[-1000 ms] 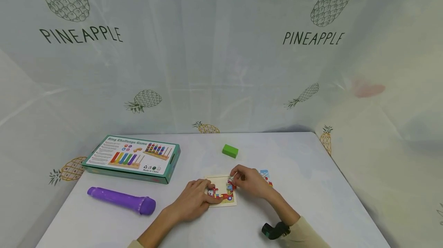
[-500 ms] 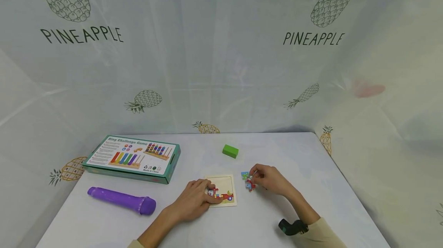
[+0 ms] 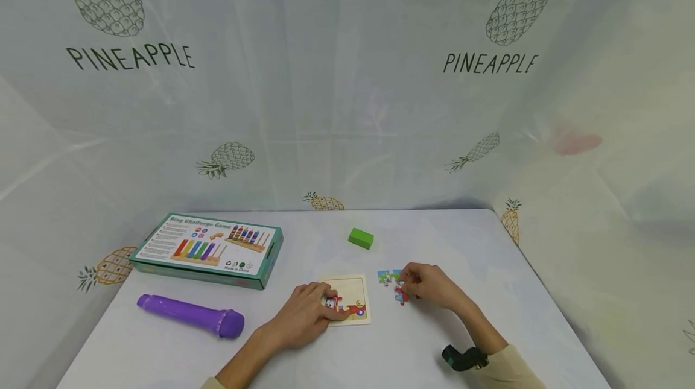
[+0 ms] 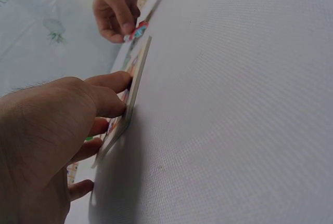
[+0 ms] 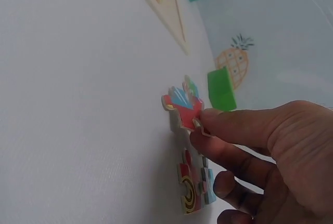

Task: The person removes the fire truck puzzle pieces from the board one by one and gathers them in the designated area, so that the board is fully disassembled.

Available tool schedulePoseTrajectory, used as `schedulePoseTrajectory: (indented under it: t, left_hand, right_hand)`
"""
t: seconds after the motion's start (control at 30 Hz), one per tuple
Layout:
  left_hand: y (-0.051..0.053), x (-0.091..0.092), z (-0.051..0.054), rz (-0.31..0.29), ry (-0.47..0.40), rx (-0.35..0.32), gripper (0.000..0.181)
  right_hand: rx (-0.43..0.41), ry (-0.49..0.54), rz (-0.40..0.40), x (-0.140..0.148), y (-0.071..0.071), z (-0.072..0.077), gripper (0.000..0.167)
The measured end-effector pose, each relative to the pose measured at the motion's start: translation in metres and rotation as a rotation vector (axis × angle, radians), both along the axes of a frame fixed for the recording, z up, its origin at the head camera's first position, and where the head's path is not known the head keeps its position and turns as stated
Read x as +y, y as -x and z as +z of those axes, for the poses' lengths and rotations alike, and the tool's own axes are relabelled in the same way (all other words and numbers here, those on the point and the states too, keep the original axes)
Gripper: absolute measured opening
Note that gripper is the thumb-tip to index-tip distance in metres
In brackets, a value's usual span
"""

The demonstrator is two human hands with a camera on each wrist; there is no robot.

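A small wooden puzzle board (image 3: 350, 285) lies mid-table, with a few red picture pieces (image 3: 356, 309) along its near side. My left hand (image 3: 304, 313) rests on the board's left part, thumb and fingers pressing on it; some of the picture is hidden underneath. To the right of the board, my right hand (image 3: 431, 285) pinches a red and blue puzzle piece (image 5: 183, 107) between thumb and finger, tilted in the right wrist view. Below it there lie other loose pieces, one red with a yellow-black curve (image 5: 190, 190). Blue-green pieces (image 3: 384, 277) lie left of the right fingers.
A green block (image 3: 361, 238) stands behind the board. At the left are a flat Ring Challenge Game box (image 3: 206, 250) and a purple microphone-shaped toy (image 3: 190, 315). A black device (image 3: 464, 357) is on the right wrist. A pineapple-print cloth (image 3: 347, 105) hangs behind the table.
My right hand has moved from the board to the right, and the piece it held at the board's right side is off the board. The left hand has stayed in place.
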State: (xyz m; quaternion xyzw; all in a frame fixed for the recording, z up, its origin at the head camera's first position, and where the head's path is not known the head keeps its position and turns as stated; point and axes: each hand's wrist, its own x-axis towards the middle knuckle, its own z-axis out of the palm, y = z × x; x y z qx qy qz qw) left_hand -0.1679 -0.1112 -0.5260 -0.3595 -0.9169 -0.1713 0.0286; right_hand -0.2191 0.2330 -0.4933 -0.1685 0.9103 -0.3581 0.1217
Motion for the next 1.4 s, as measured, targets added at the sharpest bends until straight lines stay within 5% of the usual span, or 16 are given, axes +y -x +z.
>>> schedulePoseTrajectory:
  t: [1.4]
  left_hand:
    - [-0.001,0.0,-0.004,0.026,0.009,-0.009,0.043]
  right_hand:
    - [0.057,0.002,-0.037,0.0,0.001,-0.012,0.013]
